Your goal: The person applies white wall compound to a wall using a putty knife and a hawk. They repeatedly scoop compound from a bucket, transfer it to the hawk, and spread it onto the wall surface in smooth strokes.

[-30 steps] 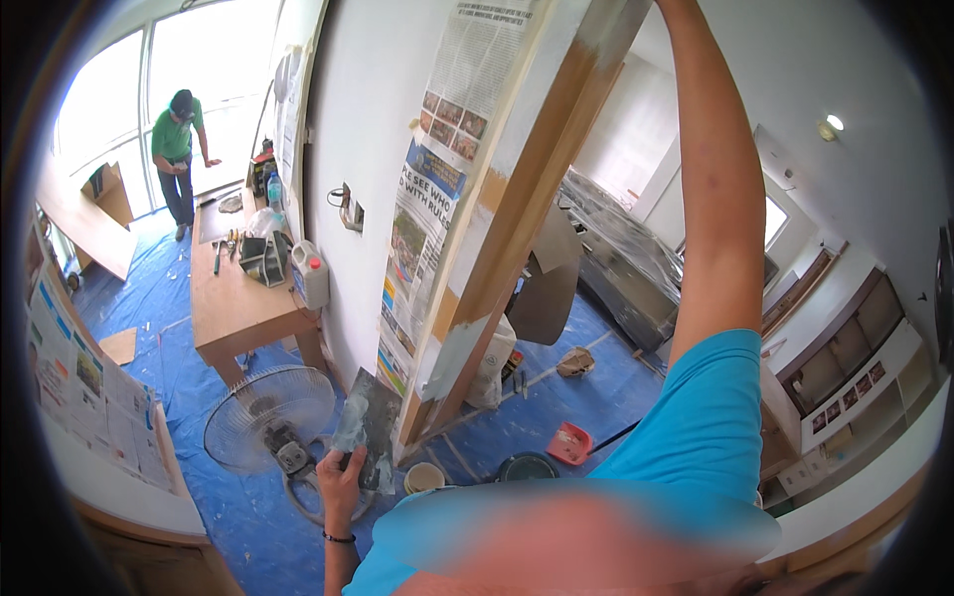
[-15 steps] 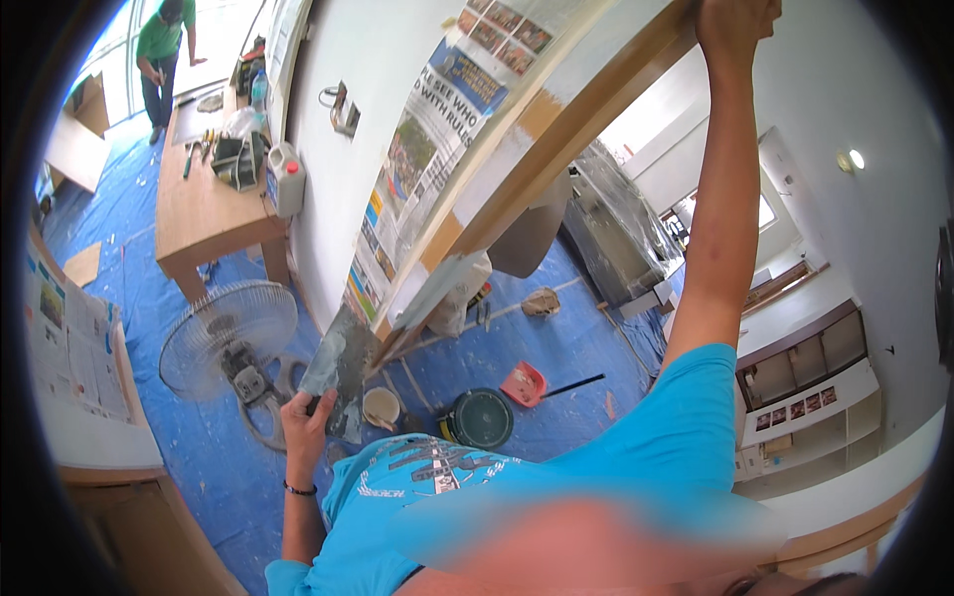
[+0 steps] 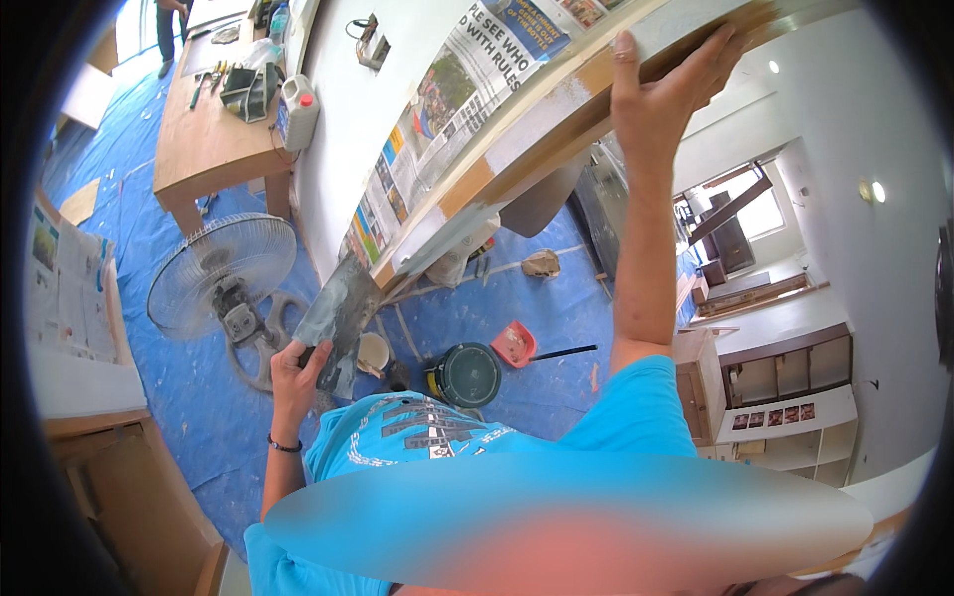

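The putty board (image 3: 348, 318) is just right of the left hand (image 3: 295, 370), pinched along its edge; if this wrist tips, filler (image 3: 323, 316) may drop. The right hand (image 3: 668, 94) spreads its fingers against the wooden door frame (image 3: 542, 149); I cannot tell if it grips a tool.

I identify a building interior under renovation. Landmark: the rectangular light-brown wooden table (image 3: 221, 134). Wrinkled blue plastic floor sheeting (image 3: 204, 437) extends around it. Right of it, I observe a rectangular wall recess with loose dark wires (image 3: 374, 48), printed newspaper sheets (image 3: 452, 94) and a long, patchily painted wooden frame (image 3: 517, 149).
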A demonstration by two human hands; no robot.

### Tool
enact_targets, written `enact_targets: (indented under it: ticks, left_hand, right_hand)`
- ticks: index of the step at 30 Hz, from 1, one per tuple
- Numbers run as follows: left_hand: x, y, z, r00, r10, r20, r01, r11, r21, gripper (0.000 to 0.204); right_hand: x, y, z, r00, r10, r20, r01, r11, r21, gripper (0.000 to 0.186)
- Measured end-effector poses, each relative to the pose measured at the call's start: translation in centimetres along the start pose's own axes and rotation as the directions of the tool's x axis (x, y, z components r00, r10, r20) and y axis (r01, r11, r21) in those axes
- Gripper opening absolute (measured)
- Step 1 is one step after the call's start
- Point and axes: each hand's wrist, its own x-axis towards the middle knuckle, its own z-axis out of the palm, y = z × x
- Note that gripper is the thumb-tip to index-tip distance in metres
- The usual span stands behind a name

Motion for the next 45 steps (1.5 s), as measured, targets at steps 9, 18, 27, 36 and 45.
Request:
enact_targets:
  ticks: [9,18,27,36,45]
  left_hand:
    - [-0.4,-0.1,-1.0,0.998,-0.029,-0.06,0.03,0.999,0.019,0.031]
    - [0.2,1.5,-1.2,1.0,0.006,-0.028,-0.003,0.996,0.092,0.035]
    - [1.4,2.3,0.2,0.997,-0.048,0.061,0.058,0.985,-0.163,0.027]
    - [2.3,3.2,1.5,0.974,-0.023,0.227,0.018,0.999,0.028,0.022]
    - [1.8,4.7,2.7,0.995,-0.046,-0.088,0.016,0.951,-0.31,0.031]
  right_hand:
    - [-9.2,-2.8,2.7,0.969,0.222,0.105,-0.234,0.963,0.13,0.122]
    - [-22.0,-11.3,1.9,0.917,0.231,0.325,-0.367,0.807,0.463,0.084]
    - [-30.2,-20.6,0.5,0.305,0.266,0.915,-0.852,-0.352,0.387,0.062]
    - [-31.7,-19.9,1.9,0.101,0.269,0.958,-0.666,-0.697,0.266,0.039]
    - [-33.1,-16.0,0.7,0.051,0.194,0.98,-0.297,-0.934,0.2,0.031]
